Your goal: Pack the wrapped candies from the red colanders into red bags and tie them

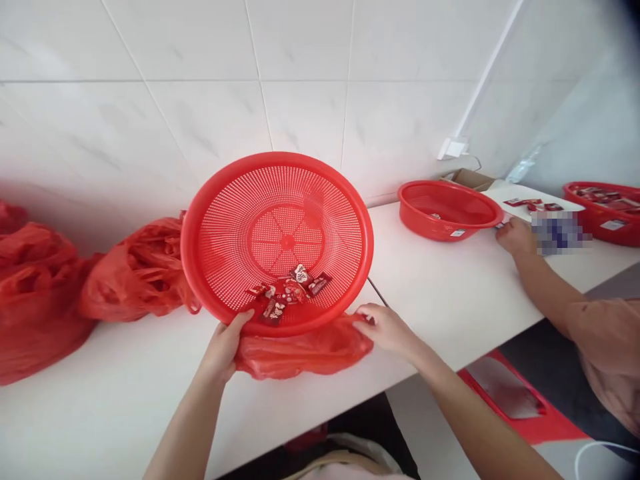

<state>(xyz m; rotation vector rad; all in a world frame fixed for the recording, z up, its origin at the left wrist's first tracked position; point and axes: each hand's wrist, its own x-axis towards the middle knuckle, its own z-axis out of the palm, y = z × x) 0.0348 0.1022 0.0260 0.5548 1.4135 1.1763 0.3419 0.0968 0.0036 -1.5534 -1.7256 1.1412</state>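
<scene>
The tilted red basket [277, 240] was gripped at its lower rim by the left hand [223, 345]. The red bag [305, 352] beneath was pinched at its edge by the right hand [385, 327], fingers closed on the plastic.

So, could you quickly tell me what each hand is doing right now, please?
Left hand: closed on the rim of the tilted red basket.
Right hand: gripping the red plastic bag under the basket.
</scene>
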